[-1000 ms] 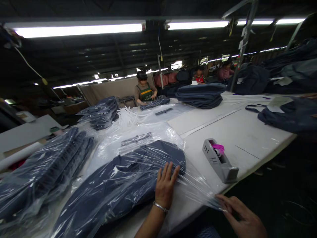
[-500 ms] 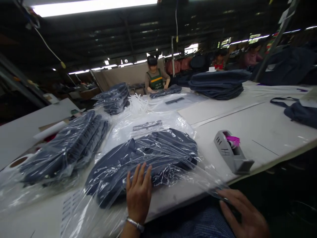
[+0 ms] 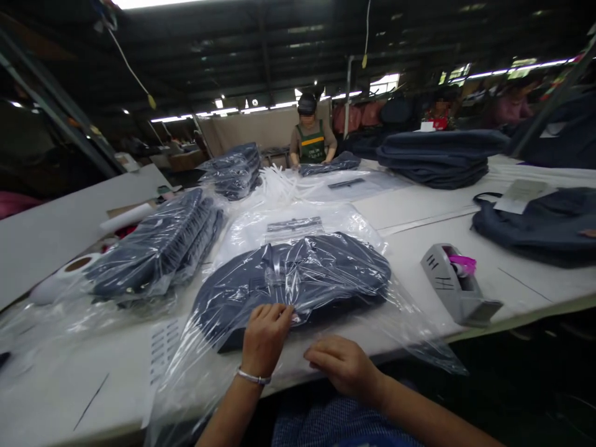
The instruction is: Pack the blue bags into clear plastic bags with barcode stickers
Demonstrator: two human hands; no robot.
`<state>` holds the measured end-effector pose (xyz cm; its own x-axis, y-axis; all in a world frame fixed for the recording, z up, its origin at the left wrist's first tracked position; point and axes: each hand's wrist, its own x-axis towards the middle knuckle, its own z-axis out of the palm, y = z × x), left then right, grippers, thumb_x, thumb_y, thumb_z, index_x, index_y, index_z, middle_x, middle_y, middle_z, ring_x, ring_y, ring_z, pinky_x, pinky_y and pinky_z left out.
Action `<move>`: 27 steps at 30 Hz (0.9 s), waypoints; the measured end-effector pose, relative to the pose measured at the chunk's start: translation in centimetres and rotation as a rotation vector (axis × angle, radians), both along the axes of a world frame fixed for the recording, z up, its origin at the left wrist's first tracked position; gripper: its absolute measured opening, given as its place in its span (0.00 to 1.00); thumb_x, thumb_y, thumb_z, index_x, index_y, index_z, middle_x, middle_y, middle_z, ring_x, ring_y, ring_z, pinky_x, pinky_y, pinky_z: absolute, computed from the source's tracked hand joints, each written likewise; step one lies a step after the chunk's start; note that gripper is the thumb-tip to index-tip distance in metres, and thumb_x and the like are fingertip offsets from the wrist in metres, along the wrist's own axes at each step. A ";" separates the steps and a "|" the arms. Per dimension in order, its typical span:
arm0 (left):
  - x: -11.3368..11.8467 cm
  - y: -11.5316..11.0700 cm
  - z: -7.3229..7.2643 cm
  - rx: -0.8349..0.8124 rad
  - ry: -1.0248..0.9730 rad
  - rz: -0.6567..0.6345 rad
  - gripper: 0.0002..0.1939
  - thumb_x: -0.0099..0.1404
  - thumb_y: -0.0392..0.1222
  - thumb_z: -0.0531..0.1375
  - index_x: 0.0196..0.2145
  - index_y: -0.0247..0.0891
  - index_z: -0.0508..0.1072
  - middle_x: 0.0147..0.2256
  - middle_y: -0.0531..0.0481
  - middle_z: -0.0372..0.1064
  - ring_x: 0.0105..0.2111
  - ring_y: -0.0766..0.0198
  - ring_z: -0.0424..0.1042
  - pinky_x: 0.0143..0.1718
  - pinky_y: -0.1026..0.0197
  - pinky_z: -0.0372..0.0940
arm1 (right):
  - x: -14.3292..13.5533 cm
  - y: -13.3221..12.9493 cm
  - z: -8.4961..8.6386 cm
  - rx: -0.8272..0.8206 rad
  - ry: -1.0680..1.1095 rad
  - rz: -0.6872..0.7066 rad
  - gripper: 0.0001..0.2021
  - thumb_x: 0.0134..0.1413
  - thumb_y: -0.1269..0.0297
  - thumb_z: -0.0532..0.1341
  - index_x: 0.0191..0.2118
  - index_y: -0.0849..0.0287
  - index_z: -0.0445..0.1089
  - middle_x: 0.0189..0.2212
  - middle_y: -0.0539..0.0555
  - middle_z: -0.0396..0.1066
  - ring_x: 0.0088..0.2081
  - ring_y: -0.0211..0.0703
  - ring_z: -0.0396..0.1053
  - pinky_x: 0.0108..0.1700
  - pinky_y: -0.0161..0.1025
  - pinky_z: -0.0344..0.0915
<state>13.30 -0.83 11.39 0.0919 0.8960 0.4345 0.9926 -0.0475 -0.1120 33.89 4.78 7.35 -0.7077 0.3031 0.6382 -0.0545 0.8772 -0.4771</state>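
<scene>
Nearest us, our right hand (image 3: 342, 366) hovers or rests at the near edge of the white table (image 3: 442, 233), its fingers drawn narrow; we cannot tell whether anything is between them. Just beside it, our left hand (image 3: 266, 335), with a bracelet (image 3: 252, 376) at the wrist, has its fingers closed on the clear plastic sleeve (image 3: 419, 338) at the near side of the dark blue bundle (image 3: 298, 273). The bundle lies inside the sleeve on the table, in front of both hands; the sleeve's loose right end reaches over the table's near edge, and its left end spreads toward us. To the left, a strip of table surface with a dark line runs along the near edge, beside a printed sheet (image 3: 162, 344) partly under the film.

Right of the bundle, the grey tape dispenser (image 3: 459, 288) sits near the edge, a gap of tabletop between them. Left of the bundle lies a wrapped stack (image 3: 158, 245), with a white roll (image 3: 77, 267) beside it. White table surface stretches past the dispenser to a dark bag (image 3: 540, 223) with a paper on top.

Farther back, we see white strips (image 3: 279, 183), another wrapped stack (image 3: 233, 169), a pile of dark bags (image 3: 437, 158) and, across the table, a person in a green apron (image 3: 313, 143).
</scene>
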 end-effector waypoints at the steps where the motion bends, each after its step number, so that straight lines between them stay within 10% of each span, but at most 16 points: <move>1: 0.4 -0.4 -0.1 0.010 -0.011 -0.016 0.10 0.68 0.39 0.56 0.46 0.43 0.73 0.33 0.51 0.72 0.34 0.62 0.69 0.39 0.58 0.60 | -0.1 -0.2 0.1 0.028 0.032 0.016 0.18 0.61 0.74 0.56 0.55 0.55 0.70 0.39 0.57 0.78 0.39 0.45 0.74 0.43 0.42 0.70; 9: 4.6 -3.9 -3.2 -0.101 -0.310 -0.085 0.11 0.70 0.37 0.53 0.33 0.41 0.73 0.26 0.54 0.68 0.23 0.68 0.67 0.23 0.65 0.56 | 1.0 -0.7 0.7 0.168 0.079 0.066 0.28 0.58 0.76 0.59 0.63 0.53 0.59 0.43 0.56 0.77 0.45 0.44 0.73 0.53 0.45 0.66; 13: 3.8 -4.1 -0.1 -0.031 -0.356 -0.010 0.11 0.71 0.41 0.52 0.46 0.45 0.73 0.30 0.54 0.71 0.27 0.69 0.71 0.28 0.67 0.60 | 1.4 -1.4 -0.8 0.025 -0.046 0.211 0.25 0.59 0.74 0.59 0.61 0.54 0.63 0.39 0.55 0.77 0.40 0.43 0.73 0.45 0.39 0.69; 20: 1.7 -0.9 7.0 0.043 -0.372 -0.025 0.14 0.69 0.44 0.55 0.51 0.47 0.71 0.43 0.52 0.74 0.39 0.66 0.74 0.39 0.65 0.66 | -1.6 1.2 -6.3 -0.033 -0.313 -0.211 0.23 0.54 0.69 0.65 0.56 0.57 0.67 0.53 0.61 0.69 0.55 0.54 0.65 0.57 0.52 0.63; 27: 0.5 2.8 0.0 -0.329 -0.068 0.004 0.47 0.56 0.39 0.68 0.67 0.49 0.47 0.65 0.41 0.52 0.64 0.44 0.53 0.61 0.36 0.53 | -2.5 3.8 -8.4 0.013 -0.368 -0.171 0.21 0.62 0.71 0.56 0.58 0.47 0.67 0.51 0.54 0.70 0.52 0.47 0.67 0.56 0.47 0.64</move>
